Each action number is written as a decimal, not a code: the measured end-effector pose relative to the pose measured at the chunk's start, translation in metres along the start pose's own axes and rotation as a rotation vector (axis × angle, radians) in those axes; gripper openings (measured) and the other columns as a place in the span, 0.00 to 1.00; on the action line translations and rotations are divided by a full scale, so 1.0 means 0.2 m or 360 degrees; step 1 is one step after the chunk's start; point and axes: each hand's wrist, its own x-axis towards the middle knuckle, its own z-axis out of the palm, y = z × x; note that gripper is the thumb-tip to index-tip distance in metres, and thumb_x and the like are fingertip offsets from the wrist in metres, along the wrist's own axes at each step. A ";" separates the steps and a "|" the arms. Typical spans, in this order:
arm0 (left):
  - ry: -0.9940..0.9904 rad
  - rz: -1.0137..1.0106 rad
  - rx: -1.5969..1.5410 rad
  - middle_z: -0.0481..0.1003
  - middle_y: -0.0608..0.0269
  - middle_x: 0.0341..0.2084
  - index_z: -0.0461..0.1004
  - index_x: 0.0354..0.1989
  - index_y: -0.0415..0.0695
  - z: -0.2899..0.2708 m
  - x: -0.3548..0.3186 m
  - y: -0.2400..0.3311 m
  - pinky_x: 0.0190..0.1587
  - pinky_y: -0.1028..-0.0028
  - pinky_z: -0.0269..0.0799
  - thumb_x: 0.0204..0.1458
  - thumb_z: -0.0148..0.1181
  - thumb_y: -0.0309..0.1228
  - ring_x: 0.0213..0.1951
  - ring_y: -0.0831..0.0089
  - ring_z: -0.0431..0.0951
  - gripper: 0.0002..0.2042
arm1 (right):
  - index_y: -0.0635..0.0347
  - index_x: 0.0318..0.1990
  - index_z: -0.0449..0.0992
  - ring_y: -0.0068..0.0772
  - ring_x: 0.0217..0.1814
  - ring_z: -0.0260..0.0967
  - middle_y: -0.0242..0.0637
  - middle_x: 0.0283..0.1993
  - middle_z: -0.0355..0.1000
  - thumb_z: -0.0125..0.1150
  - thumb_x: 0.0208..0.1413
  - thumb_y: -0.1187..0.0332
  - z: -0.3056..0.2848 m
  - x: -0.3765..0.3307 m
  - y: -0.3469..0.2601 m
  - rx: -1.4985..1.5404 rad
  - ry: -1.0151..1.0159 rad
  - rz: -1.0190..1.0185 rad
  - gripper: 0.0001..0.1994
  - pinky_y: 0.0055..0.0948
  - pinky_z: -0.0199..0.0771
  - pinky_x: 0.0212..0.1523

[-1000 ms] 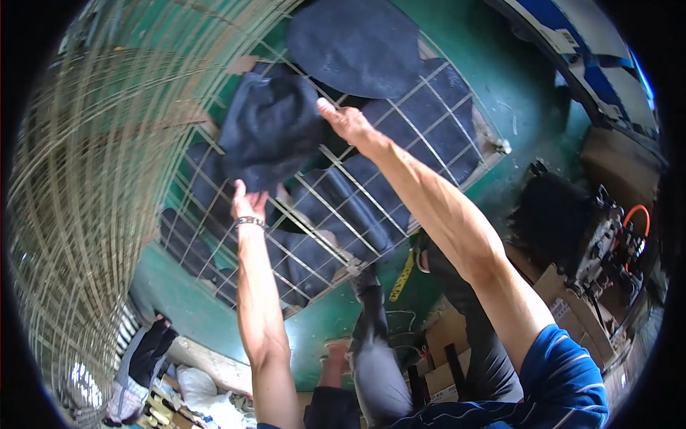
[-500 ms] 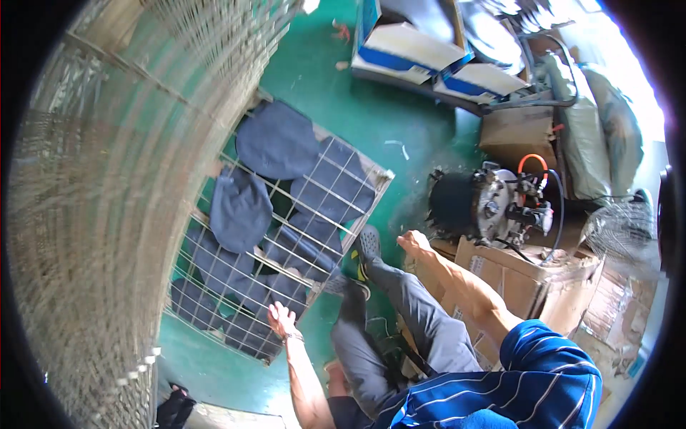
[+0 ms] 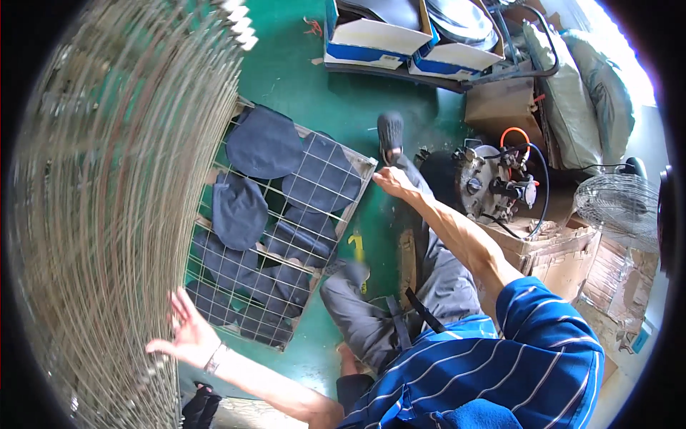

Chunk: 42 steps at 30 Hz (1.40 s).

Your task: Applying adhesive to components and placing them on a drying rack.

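Your left hand [image 3: 187,334] now hangs open and empty at lower left, off the wire rack [image 3: 286,214]; your right hand [image 3: 391,181], loosely open, has left the dark fabric pieces [image 3: 264,143], which lie spread across it at frame centre-left.

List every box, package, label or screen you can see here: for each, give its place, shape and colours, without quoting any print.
Two open cartons: top centre on the green floor, white with blue bands, holding dark round pieces.
Brown carton: right of them, plain.
Brown cardboard boxes: right, under and beside the metal machine, worn.
No screens visible.
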 end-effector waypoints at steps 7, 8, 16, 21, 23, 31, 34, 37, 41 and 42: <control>0.0168 0.0186 0.0185 0.62 0.42 0.62 0.51 0.69 0.29 0.00 0.28 0.15 0.69 0.49 0.61 0.48 0.77 0.44 0.65 0.47 0.62 0.49 | 0.63 0.38 0.83 0.59 0.44 0.80 0.57 0.38 0.80 0.53 0.61 0.46 0.14 1.15 0.16 0.0007 -0.0051 0.0031 0.25 0.49 0.79 0.47; 0.0209 0.0355 0.0126 0.65 0.45 0.56 0.56 0.65 0.29 -0.01 0.29 0.16 0.64 0.51 0.66 0.49 0.76 0.45 0.59 0.50 0.67 0.45 | 0.64 0.35 0.82 0.62 0.43 0.79 0.58 0.38 0.79 0.52 0.62 0.45 0.20 1.30 0.21 0.0121 -0.0007 0.0092 0.27 0.50 0.78 0.47; 0.0351 0.0875 0.1151 0.77 0.53 0.44 0.74 0.52 0.43 -0.04 0.30 0.22 0.50 0.43 0.69 0.50 0.66 0.58 0.49 0.50 0.74 0.32 | 0.65 0.62 0.72 0.59 0.71 0.63 0.59 0.67 0.67 0.27 0.71 0.40 0.50 1.97 0.48 0.0255 -0.0462 0.0250 0.37 0.48 0.61 0.71; 0.0558 0.0740 0.0208 0.64 0.52 0.41 0.64 0.50 0.37 -0.01 0.41 0.45 0.43 0.58 0.71 0.43 0.70 0.64 0.43 0.58 0.68 0.42 | 0.65 0.69 0.66 0.54 0.78 0.54 0.58 0.73 0.61 0.26 0.67 0.30 0.69 2.18 0.50 0.0564 -0.0737 0.0186 0.46 0.45 0.51 0.77; 0.0870 0.0799 0.0320 0.67 0.49 0.44 0.65 0.52 0.36 0.00 0.42 0.46 0.42 0.56 0.73 0.45 0.65 0.61 0.45 0.55 0.69 0.40 | 0.66 0.68 0.67 0.56 0.76 0.57 0.59 0.70 0.64 0.25 0.67 0.30 0.72 2.22 0.52 0.0543 -0.0828 0.0165 0.46 0.46 0.54 0.75; 0.0825 0.1193 0.0696 0.76 0.49 0.47 0.71 0.55 0.32 0.07 0.34 0.07 0.42 0.62 0.75 0.56 0.59 0.40 0.45 0.56 0.76 0.24 | 0.67 0.58 0.74 0.64 0.69 0.63 0.64 0.60 0.71 0.27 0.71 0.37 0.82 2.24 0.57 0.0403 -0.0660 0.0064 0.40 0.50 0.62 0.71; 0.0878 0.1138 0.0679 0.76 0.57 0.39 0.75 0.50 0.38 0.10 0.37 0.06 0.24 0.74 0.68 0.51 0.61 0.47 0.31 0.67 0.74 0.26 | 0.66 0.59 0.73 0.63 0.69 0.63 0.63 0.61 0.71 0.25 0.72 0.37 0.83 2.24 0.59 0.0406 -0.0594 -0.0107 0.39 0.50 0.62 0.70; 0.0831 0.1107 0.0732 0.75 0.56 0.39 0.74 0.50 0.38 0.12 0.43 0.16 0.24 0.73 0.67 0.50 0.61 0.49 0.31 0.66 0.73 0.28 | 0.66 0.60 0.72 0.63 0.68 0.64 0.63 0.60 0.72 0.25 0.72 0.38 0.85 2.23 0.60 0.0350 -0.0586 -0.0022 0.39 0.50 0.62 0.70; 0.0794 0.0871 0.0476 0.75 0.51 0.42 0.72 0.54 0.36 0.17 0.51 0.33 0.27 0.70 0.69 0.51 0.60 0.53 0.35 0.60 0.73 0.32 | 0.66 0.58 0.73 0.65 0.66 0.65 0.64 0.58 0.72 0.25 0.72 0.39 0.90 2.22 0.59 0.0229 -0.0509 -0.0002 0.38 0.51 0.65 0.68; 0.0858 0.0823 0.0316 0.75 0.50 0.44 0.72 0.55 0.36 0.17 0.53 0.36 0.27 0.69 0.69 0.51 0.60 0.53 0.36 0.58 0.74 0.33 | 0.66 0.58 0.73 0.64 0.66 0.66 0.64 0.58 0.73 0.25 0.73 0.39 0.92 2.22 0.59 0.0217 -0.0469 -0.0088 0.38 0.51 0.65 0.68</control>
